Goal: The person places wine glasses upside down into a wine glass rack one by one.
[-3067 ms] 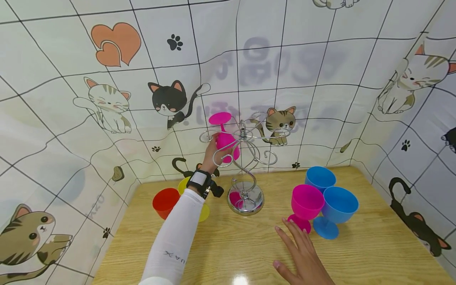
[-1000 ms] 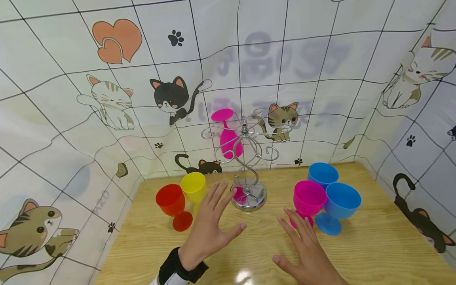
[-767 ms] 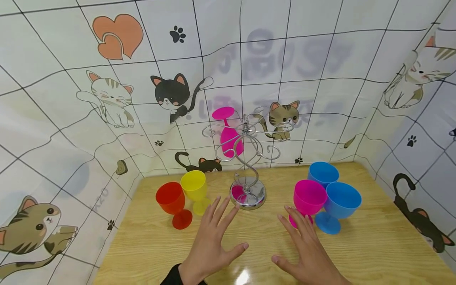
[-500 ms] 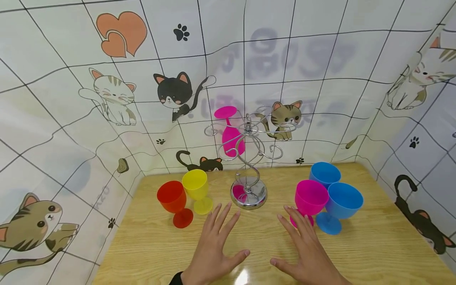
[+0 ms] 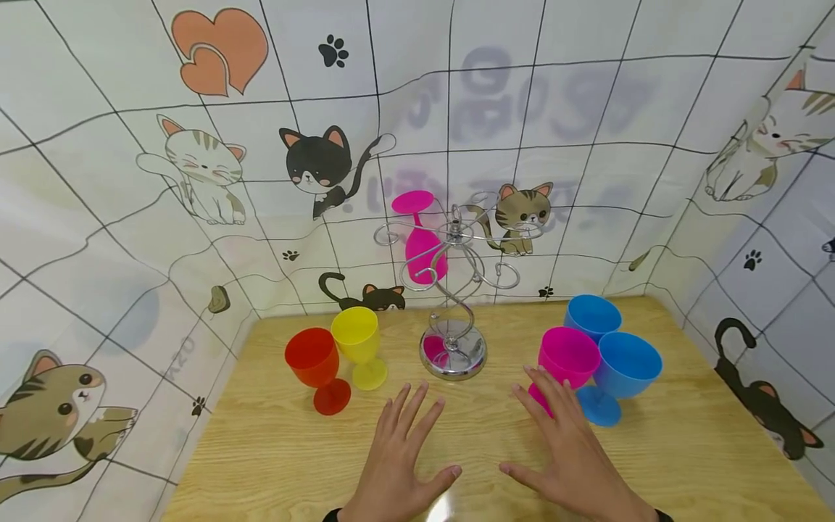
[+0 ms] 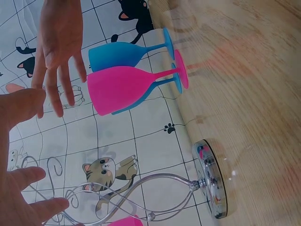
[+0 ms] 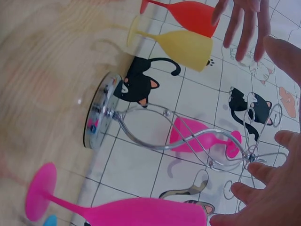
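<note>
My left hand (image 5: 401, 467) is held over the near part of the table, fingers spread, holding nothing. My right hand (image 5: 577, 460) is level with it, fingers also spread; in the head view its fingertips overlap the foot of an upright pink goblet (image 5: 569, 355), and contact cannot be told. A silver wire goblet rack (image 5: 454, 355) stands on a round mirrored base behind the hands. On its left side another pink goblet (image 5: 424, 254) hangs upside down, foot uppermost. In the right wrist view this hanging goblet (image 7: 200, 136) shows behind the wires.
A red goblet (image 5: 313, 359) and a yellow goblet (image 5: 356, 337) stand left of the rack. Two blue goblets, one nearer (image 5: 629, 366) and one farther (image 5: 593, 317), stand by the upright pink one. A cat-print sheet (image 5: 261, 159) hangs behind the wooden table (image 5: 261, 457).
My left hand has let go of the pink goblet, which now hangs on the rack, and has drawn back towards me. My right hand has stayed nearly in place.
</note>
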The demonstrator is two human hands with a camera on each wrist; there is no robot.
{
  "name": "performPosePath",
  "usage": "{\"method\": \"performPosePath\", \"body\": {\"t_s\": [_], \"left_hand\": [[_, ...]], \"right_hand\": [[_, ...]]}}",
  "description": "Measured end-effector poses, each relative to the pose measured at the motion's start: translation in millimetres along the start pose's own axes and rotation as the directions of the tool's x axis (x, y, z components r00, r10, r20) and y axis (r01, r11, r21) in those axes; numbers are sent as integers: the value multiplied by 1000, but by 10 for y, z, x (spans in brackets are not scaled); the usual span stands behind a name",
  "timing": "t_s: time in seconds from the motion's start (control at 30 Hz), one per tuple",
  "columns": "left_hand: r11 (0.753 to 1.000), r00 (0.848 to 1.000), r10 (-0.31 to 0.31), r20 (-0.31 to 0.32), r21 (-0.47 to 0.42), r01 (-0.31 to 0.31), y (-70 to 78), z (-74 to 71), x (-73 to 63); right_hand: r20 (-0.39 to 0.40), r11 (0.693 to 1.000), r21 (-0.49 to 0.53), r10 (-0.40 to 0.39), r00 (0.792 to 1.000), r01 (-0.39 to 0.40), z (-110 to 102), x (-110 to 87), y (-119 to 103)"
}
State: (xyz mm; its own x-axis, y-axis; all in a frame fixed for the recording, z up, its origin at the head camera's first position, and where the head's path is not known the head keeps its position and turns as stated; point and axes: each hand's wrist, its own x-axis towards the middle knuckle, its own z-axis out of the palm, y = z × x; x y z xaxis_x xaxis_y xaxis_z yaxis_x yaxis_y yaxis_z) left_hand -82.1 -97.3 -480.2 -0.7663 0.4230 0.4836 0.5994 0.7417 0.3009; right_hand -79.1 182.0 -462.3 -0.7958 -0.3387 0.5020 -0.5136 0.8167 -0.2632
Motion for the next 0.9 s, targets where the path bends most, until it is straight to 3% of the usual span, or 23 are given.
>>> {"method": "performPosePath", "body": {"t_s": [0.3, 0.6, 0.73, 0.9], "left_hand": [[1000, 999, -24, 25, 21, 24, 18, 7, -14], [1000, 1000, 6, -14, 28, -6, 22, 26, -14], [1000, 1000, -10, 13, 12, 10, 30, 9, -16], [999, 999, -27, 31, 18, 27, 37, -2, -21]], "right_hand": [[-106, 1000, 6, 31, 994, -30, -263, 39, 181], [-256, 998, -33, 38, 966, -48, -508, 27, 497], [-306, 995, -18, 91, 948, -101, -600, -7, 619], [-360, 977, 82, 215, 908, -199, -659, -70, 765]]}}
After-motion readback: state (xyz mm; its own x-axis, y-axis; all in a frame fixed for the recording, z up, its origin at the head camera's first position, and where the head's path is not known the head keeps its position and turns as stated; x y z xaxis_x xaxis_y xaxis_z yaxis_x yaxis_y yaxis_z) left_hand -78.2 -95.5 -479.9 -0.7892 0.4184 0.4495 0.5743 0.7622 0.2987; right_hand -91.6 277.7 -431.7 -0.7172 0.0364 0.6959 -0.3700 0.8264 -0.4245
